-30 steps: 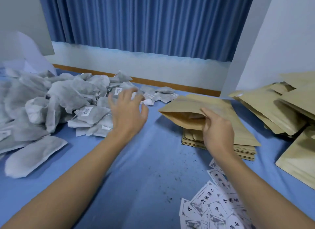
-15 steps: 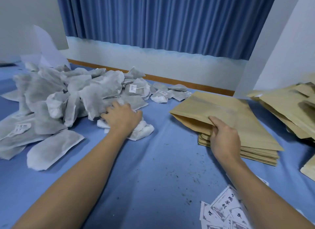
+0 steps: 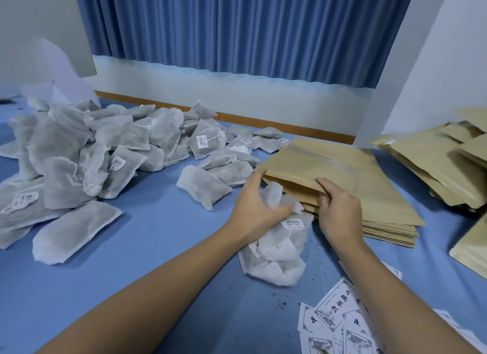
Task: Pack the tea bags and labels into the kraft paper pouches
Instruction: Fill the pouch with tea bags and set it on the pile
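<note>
My left hand (image 3: 259, 211) grasps a bunch of tea bags (image 3: 279, 251) at the mouth of the top kraft pouch (image 3: 332, 169) — my right hand (image 3: 340, 216) pinches its lip; loose heap (image 3: 87, 153) left, labels (image 3: 334, 319) beside my right forearm.

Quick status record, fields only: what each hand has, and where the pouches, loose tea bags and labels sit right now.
left hand: grips a bunch of tea bags, right at the pouch mouth
right hand: pinches the upper edge of the top pouch, mouth lifted open
pouch stack: under the top pouch, right of centre
tea bag pile: left side, on the blue cloth
labels: near edge, beside the right forearm
bags inside top pouch: cannot tell
</note>
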`<state>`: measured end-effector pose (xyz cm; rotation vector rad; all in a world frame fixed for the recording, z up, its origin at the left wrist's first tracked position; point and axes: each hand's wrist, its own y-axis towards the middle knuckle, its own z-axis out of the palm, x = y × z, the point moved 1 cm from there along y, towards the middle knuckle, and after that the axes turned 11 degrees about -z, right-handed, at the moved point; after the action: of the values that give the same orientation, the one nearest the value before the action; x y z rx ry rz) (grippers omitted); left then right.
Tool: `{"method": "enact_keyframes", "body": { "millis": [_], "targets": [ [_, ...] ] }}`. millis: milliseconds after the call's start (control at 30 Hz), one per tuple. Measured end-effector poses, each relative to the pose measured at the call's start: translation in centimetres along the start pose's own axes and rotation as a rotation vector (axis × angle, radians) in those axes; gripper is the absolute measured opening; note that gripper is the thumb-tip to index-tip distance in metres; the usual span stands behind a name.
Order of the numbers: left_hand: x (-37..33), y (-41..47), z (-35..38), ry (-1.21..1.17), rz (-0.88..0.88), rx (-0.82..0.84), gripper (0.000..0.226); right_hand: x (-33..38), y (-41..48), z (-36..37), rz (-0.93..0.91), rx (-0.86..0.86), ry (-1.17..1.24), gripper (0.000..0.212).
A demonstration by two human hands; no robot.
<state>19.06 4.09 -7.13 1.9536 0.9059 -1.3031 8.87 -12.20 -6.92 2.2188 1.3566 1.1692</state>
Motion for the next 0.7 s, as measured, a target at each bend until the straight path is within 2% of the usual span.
{"method": "enact_keyframes", "body": {
  "millis": [67, 133, 233, 300, 333, 400, 500, 567, 633, 700],
  "targets": [
    [0.0, -0.2, 0.4, 0.082, -0.032, 0.013, 0.086, -0.3, -0.1, -0.1, 0.008, -0.013, 0.014, 0.041],
    [-0.2, -0.6, 0.3, 0.162, -0.059, -0.069, 0.062, -0.5, -0.1, -0.2, 0.016, -0.030, 0.022, 0.040],
    [-0.8, -1.2, 0.4, -0.037, 0.018, -0.120, 0.029, -0.6, -0.2, -0.3, 0.024, -0.057, 0.044, 0.038],
    [-1.7, -1.8, 0.0, -0.173, 0.189, -0.224, 0.027, -0.5, -0.2, -0.3, 0.025, -0.078, 0.059, 0.037],
    [-2.1, -2.0, -0.2, -0.129, 0.292, -0.296, 0.029, -0.5, -0.2, -0.4, 0.022, -0.089, 0.066, 0.037],
    [-2.2, -2.1, -0.4, 0.138, 0.440, -0.390, 0.032, -0.3, -0.2, -0.4, 0.022, -0.102, 0.086, 0.036],
    [-2.2, -2.4, 0.3, 0.544, 0.488, -0.316, 0.047, -0.1, -0.3, -0.4, 0.021, -0.117, 0.105, 0.036],
    [-2.7, -2.6, 0.5, 0.544, 0.616, -0.284, 0.042, 0.3, -0.3, -0.5, 0.011, -0.117, 0.115, 0.039],
    [-3.2, -2.7, 0.7, 0.522, 0.816, -0.305, 0.028, 0.6, -0.5, -0.5, -0.031, -0.122, 0.164, 0.037],
    [-3.4, -2.6, 1.3, 0.618, 0.881, -0.287, 0.024, 0.8, -0.7, -0.5, -0.042, -0.147, 0.209, 0.030]
  ]
}}
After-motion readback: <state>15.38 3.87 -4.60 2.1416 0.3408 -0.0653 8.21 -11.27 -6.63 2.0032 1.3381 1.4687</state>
